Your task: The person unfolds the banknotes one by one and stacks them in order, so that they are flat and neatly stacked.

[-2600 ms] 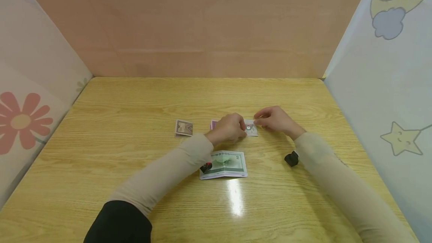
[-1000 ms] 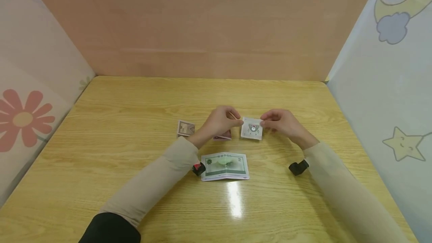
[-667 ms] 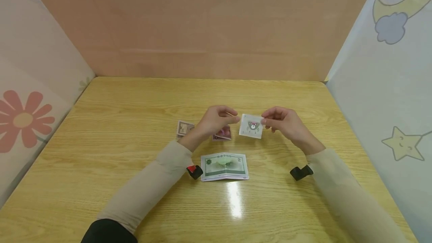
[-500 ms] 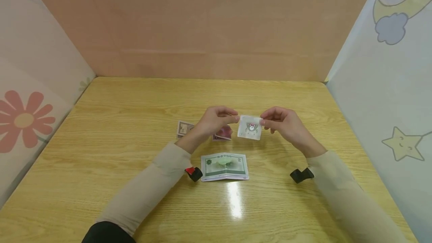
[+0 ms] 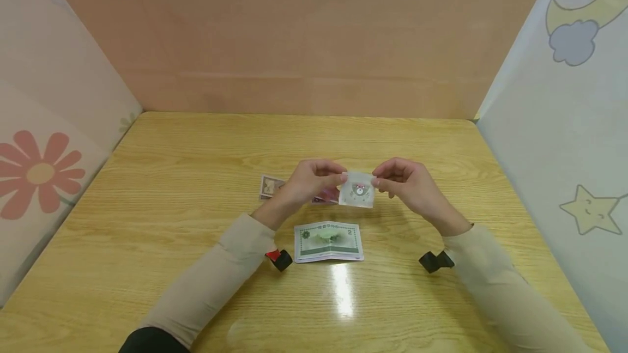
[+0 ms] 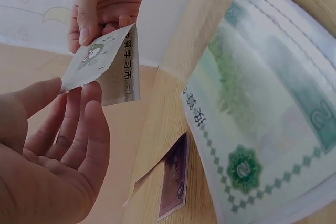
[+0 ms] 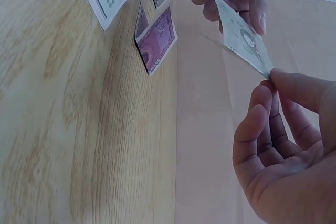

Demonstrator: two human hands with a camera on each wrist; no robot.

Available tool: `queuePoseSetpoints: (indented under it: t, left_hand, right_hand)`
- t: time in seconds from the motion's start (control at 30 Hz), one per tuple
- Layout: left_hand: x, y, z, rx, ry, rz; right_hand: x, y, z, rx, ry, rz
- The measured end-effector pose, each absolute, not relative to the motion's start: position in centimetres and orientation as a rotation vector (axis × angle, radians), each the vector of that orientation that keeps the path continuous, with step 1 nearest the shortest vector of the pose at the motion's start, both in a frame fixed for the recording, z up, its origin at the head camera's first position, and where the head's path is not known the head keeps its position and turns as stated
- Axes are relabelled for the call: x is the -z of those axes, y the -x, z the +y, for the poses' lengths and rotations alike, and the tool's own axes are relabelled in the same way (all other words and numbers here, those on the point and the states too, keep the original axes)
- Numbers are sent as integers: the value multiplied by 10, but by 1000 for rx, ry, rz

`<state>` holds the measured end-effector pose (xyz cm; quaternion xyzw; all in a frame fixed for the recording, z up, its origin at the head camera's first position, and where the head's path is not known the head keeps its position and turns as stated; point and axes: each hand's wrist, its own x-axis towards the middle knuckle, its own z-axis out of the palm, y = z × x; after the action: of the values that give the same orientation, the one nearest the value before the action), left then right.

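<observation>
A small folded play banknote (image 5: pixel 357 192), pale with a cartoon figure on its face, is held up over the table between both hands. My left hand (image 5: pixel 314 181) pinches its left top corner between thumb and fingers. The right hand (image 5: pixel 409 184) pinches the opposite corner the same way. In the left wrist view the folded note (image 6: pixel 100 61) gapes at its lower edge, showing printed characters on the inner half. Behind the left hand, a folded purple banknote (image 7: pixel 157 40) stands half-open on the table, partly covered in the head view.
A folded brown banknote (image 5: pixel 271 185) sits left of the purple one, partly behind the left wrist. Nearer me lies a stack of creased green banknotes (image 5: pixel 328 241) marked 2. Printed panels (image 5: pixel 314 37) border the wooden table (image 5: pixel 147 233) at the back and sides.
The pale folded note has come up off the table and shifted left, towards the purple note. The left hand has swung from over it to its left corner; the right hand has followed it.
</observation>
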<state>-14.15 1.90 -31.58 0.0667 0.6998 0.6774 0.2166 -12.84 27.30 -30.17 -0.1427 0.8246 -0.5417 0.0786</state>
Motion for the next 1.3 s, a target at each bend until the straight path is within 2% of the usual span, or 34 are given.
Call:
queuePoseSetpoints:
  t: [0.57, 0.9, 1.3]
  left_hand:
    - [312, 136, -2, -1866, -164, 2022]
    - [313, 133, -15, -1883, -331, 1967]
    - [312, 133, -36, -1921, -310, 2010]
  right_hand:
    - [288, 134, 265, 1694, 431, 2419]
    - [296, 149, 235, 1571, 653, 2297]
    - [300, 152, 247, 1475, 538, 2384]
